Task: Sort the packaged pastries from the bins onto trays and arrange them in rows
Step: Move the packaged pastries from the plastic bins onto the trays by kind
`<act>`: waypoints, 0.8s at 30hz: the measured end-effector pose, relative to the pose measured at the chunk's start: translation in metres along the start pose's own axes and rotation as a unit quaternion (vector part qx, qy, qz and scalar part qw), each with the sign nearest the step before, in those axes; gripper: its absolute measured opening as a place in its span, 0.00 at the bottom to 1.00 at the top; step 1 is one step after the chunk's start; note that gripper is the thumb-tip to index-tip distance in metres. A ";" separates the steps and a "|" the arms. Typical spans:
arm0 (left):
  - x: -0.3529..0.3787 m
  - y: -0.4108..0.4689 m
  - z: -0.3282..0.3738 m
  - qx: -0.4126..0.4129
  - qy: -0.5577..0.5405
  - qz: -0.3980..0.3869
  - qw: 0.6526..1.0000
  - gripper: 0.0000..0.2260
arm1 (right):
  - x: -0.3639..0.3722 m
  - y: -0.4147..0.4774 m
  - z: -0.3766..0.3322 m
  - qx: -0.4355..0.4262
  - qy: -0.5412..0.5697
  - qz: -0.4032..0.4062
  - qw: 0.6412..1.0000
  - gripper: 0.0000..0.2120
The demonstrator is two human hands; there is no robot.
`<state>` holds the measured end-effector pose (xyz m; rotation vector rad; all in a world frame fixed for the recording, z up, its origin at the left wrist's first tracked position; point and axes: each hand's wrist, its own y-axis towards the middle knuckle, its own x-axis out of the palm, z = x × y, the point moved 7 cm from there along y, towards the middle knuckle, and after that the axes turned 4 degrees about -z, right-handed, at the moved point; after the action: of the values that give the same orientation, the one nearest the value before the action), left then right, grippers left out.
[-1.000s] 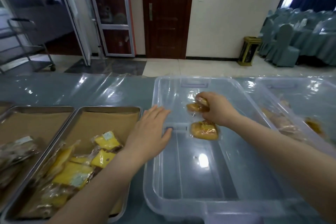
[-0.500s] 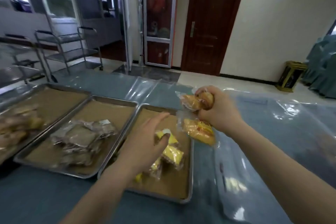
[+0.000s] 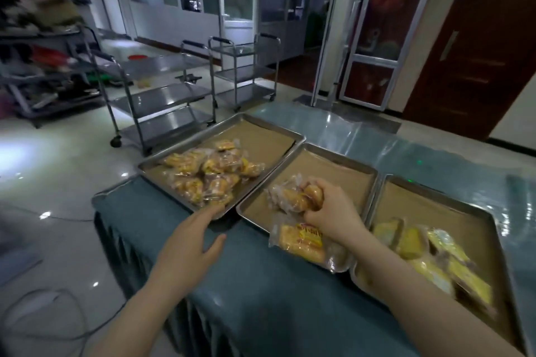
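My right hand (image 3: 330, 209) grips two packaged pastries: a round golden one (image 3: 290, 198) above and a flat orange-labelled one (image 3: 301, 242) hanging below it. It holds them over the near edge of the middle metal tray (image 3: 342, 159), which is lined with brown paper. The left tray (image 3: 162, 164) carries a heap of similar golden packets (image 3: 208, 174). The right tray (image 3: 478, 211) holds yellow packaged pastries (image 3: 429, 252). My left hand (image 3: 191, 243) hovers open, fingers spread, just before the left tray's near corner.
The trays stand side by side on a table with a teal cloth (image 3: 261, 298) under clear plastic. Past the table's left end are steel trolleys (image 3: 162, 95) and a rack of goods (image 3: 37, 66). A cable (image 3: 58, 322) lies on the floor.
My view has swung left, away from the clear bins. My right hand has carried the two packets from the right tray to the middle tray. My left hand has moved toward the left tray.
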<state>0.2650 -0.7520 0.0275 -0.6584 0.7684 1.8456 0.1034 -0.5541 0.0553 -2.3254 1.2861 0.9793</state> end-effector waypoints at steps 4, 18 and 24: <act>-0.028 0.004 -0.063 -0.063 -0.002 0.018 0.998 0.21 | 0.051 0.047 -0.005 0.030 -0.006 -0.021 0.999 0.28; -0.055 0.137 -0.235 -0.141 0.082 -0.069 0.984 0.20 | 0.180 0.268 0.031 0.131 0.105 0.081 0.982 0.27; -0.037 0.188 -0.263 -0.087 0.035 -0.101 0.990 0.24 | 0.256 0.294 0.027 0.132 -0.027 -0.061 0.989 0.49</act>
<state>0.1304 -1.0293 -0.0774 -0.8843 0.5680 1.7221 -0.0599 -0.8598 -0.1249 -2.1322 1.1592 0.7739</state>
